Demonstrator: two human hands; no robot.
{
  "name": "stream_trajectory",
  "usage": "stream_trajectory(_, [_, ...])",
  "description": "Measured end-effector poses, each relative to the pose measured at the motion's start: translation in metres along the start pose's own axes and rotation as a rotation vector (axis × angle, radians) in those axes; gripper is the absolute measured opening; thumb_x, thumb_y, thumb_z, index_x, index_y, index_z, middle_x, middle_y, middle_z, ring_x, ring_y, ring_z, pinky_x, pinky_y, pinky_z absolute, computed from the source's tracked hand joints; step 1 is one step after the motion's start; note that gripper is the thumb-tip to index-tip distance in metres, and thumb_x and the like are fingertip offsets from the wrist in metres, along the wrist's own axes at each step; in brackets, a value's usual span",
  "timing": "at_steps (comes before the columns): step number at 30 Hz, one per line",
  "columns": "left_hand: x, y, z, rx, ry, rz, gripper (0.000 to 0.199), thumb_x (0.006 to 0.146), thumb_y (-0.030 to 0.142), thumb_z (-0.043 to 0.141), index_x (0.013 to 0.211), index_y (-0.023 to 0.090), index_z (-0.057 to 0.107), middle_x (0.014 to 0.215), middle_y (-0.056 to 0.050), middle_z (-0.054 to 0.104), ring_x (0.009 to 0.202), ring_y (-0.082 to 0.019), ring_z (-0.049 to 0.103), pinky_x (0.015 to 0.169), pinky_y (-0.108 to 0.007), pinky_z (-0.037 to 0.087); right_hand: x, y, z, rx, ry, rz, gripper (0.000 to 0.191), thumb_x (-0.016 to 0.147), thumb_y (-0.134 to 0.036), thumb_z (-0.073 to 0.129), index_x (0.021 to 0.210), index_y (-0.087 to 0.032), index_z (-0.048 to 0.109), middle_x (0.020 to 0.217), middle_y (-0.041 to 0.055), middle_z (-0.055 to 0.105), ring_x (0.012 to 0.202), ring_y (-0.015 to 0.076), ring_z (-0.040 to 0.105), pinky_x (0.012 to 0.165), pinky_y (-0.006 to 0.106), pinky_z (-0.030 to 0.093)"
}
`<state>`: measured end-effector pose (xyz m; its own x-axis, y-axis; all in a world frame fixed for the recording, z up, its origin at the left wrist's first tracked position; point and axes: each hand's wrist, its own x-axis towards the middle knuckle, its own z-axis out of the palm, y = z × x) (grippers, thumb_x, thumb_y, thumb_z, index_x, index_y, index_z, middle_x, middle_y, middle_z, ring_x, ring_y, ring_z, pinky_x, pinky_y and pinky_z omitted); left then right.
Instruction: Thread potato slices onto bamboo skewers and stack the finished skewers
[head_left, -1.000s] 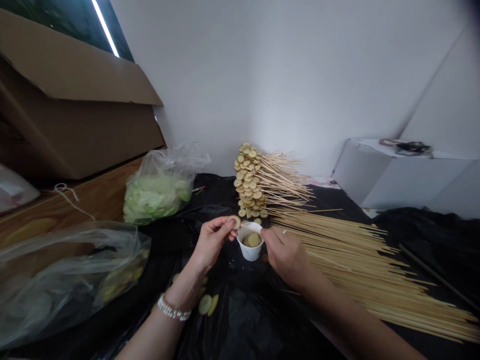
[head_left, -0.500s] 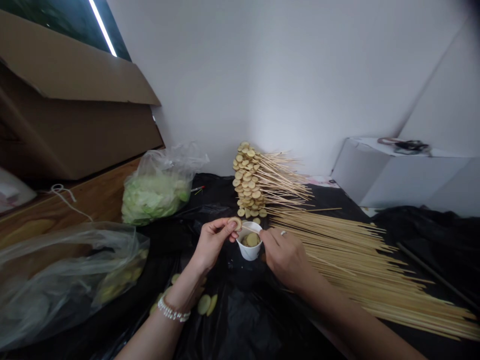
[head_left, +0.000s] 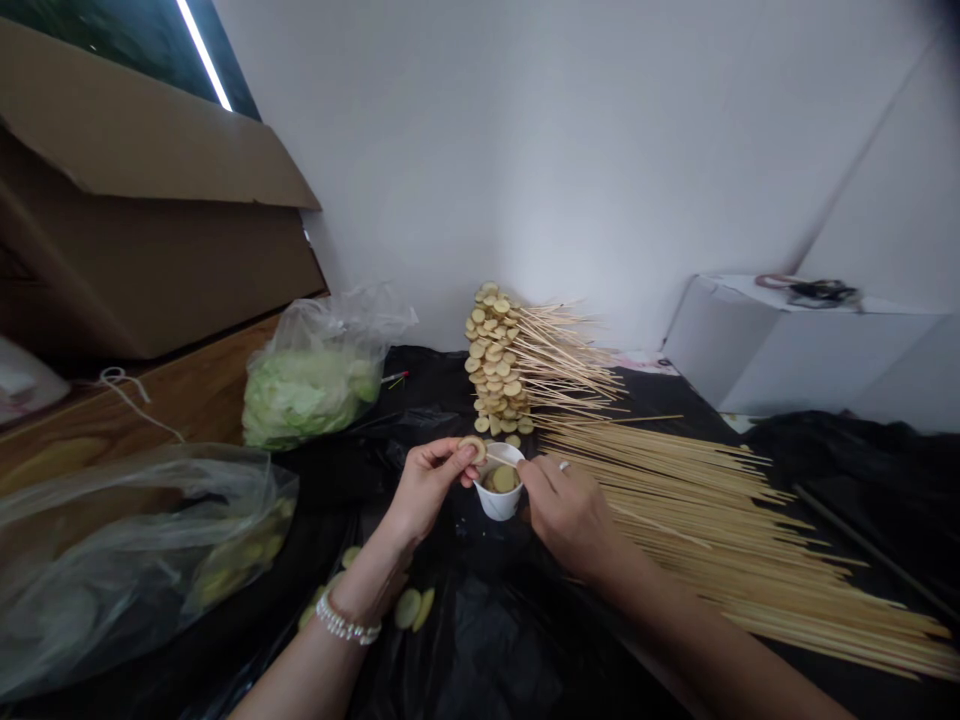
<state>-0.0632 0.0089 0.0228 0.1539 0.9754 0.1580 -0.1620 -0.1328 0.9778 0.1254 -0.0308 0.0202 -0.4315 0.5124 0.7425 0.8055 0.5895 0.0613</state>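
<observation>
Pinched in the fingers of my left hand is a round, pale potato slice. My right hand is closed on a thin wooden skewer, whose tip end meets the slice. Both hands are above the rim of a white paper cup, which holds more potato slices. Behind the cup lies a stack of skewered slices, sticks pointing right. Many bare skewers are spread under and beyond my right forearm.
A clear bag of cut cabbage stands at the left, with a bag of yellowish slices nearer. Loose slices lie by my left wrist on black plastic sheeting. A cardboard box and a white box flank the wall.
Almost nothing differs. My left hand and the slice have shifted very slightly to the right, toward my right hand.
</observation>
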Motion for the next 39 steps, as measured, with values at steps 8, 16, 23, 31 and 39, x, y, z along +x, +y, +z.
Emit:
stream_trajectory(8, [-0.002,0.003,0.002,-0.005,-0.018,-0.002,0.02,0.075,0.032,0.072,0.074,0.012,0.072,0.063,-0.003,0.065,0.055,-0.008,0.052,0.053,-0.02,0.041,-0.005,0.001,0.005,-0.029,-0.073,0.033,0.021,0.087,-0.004,0.038,0.083,-0.017,0.055,0.068,0.0023,0.055,0.058,0.0158,0.042,0.055,0.03,0.022])
stream_trajectory(16, [-0.004,0.005,0.008,-0.011,-0.022,-0.017,0.022,0.072,0.034,0.073,0.073,0.012,0.072,0.063,-0.005,0.065,0.055,-0.01,0.053,0.052,-0.022,0.042,-0.002,0.0,0.002,0.037,-0.022,0.032,0.025,0.089,-0.005,0.036,0.076,-0.017,0.053,0.068,0.0036,0.055,0.064,0.0163,0.047,0.06,0.029,0.028])
stream_trajectory(23, [-0.003,0.003,0.005,0.026,-0.046,-0.014,0.023,0.073,0.035,0.072,0.075,0.012,0.072,0.064,-0.005,0.066,0.055,-0.011,0.054,0.053,-0.022,0.042,-0.003,0.003,0.004,0.044,-0.113,0.072,0.02,0.091,-0.01,0.039,0.082,-0.017,0.056,0.068,0.0014,0.058,0.057,0.0133,0.048,0.054,0.029,0.025])
stream_trajectory(31, [0.004,0.005,-0.004,-0.068,0.14,0.045,0.026,0.072,0.039,0.072,0.077,0.013,0.072,0.067,-0.004,0.067,0.055,-0.01,0.055,0.052,-0.021,0.042,0.001,0.005,-0.002,-0.014,-0.147,0.066,0.017,0.09,-0.012,0.044,0.088,-0.017,0.059,0.072,0.0019,0.059,0.061,0.0143,0.049,0.055,0.029,0.026])
stream_trajectory(39, [0.005,0.011,-0.003,-0.16,0.205,-0.012,0.026,0.069,0.037,0.075,0.073,0.012,0.072,0.066,-0.005,0.067,0.051,-0.008,0.051,0.048,-0.018,0.039,-0.001,0.004,0.001,0.111,-0.119,0.1,0.023,0.089,-0.007,0.038,0.082,-0.016,0.058,0.074,0.0046,0.059,0.069,0.0154,0.052,0.061,0.027,0.034])
